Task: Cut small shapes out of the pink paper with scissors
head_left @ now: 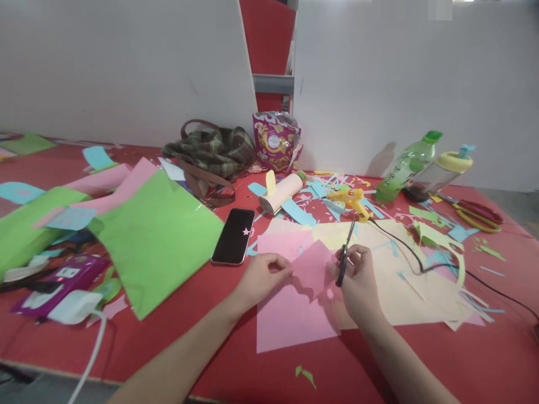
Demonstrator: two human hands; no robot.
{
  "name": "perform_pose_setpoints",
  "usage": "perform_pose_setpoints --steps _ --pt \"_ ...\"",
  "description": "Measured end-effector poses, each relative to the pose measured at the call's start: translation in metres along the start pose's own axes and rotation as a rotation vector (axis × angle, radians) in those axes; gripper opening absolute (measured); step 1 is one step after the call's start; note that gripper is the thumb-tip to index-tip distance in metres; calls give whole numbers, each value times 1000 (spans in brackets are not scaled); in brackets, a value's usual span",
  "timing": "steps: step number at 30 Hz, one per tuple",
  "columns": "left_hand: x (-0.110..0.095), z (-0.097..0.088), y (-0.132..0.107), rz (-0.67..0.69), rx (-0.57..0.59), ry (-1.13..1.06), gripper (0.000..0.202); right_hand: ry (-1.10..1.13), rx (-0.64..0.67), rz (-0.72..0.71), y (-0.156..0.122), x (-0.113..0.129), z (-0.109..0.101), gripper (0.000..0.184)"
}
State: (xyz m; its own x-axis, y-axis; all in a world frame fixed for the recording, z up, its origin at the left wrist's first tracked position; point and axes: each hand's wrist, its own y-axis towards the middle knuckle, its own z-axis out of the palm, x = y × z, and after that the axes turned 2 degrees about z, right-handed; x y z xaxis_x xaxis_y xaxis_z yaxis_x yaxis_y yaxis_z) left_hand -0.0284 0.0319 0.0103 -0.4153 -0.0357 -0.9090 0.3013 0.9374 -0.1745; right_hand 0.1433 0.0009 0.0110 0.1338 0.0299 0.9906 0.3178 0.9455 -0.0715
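Observation:
Between both hands is a small piece of pink paper [314,266] with an uneven lower edge. My left hand [265,278] pinches its left corner between thumb and fingers. Black-handled scissors [343,264] are in my right hand [361,280], blades pointing up and away. The right fingers also seem to touch the right edge of the pink piece. Under the hands lies a larger pink sheet [278,325], partly over a cream sheet [391,297]. Left of the sheets is a black phone [233,235] with a small pink star on its screen.
Beyond the hands lie a paper-covered tube [281,193], a yellow glue gun [352,201] with a black cord, and paper scraps. A green bottle [406,168] and a clear cup [440,174] stand at back right, near red-handled pliers [480,210]. Green paper [160,241] spreads at left.

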Motion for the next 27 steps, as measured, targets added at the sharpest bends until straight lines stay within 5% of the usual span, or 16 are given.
perform_pose_setpoints --steps 11,18,27 --pt "-7 -2 -4 86 135 -27 23 54 -60 -1 -1 -1 0 32" --pt "0 2 -4 98 61 -155 20 122 -7 106 -2 -6 2 33" --pt "3 5 -3 20 10 -199 12 60 -2 78 -6 -5 4 31"
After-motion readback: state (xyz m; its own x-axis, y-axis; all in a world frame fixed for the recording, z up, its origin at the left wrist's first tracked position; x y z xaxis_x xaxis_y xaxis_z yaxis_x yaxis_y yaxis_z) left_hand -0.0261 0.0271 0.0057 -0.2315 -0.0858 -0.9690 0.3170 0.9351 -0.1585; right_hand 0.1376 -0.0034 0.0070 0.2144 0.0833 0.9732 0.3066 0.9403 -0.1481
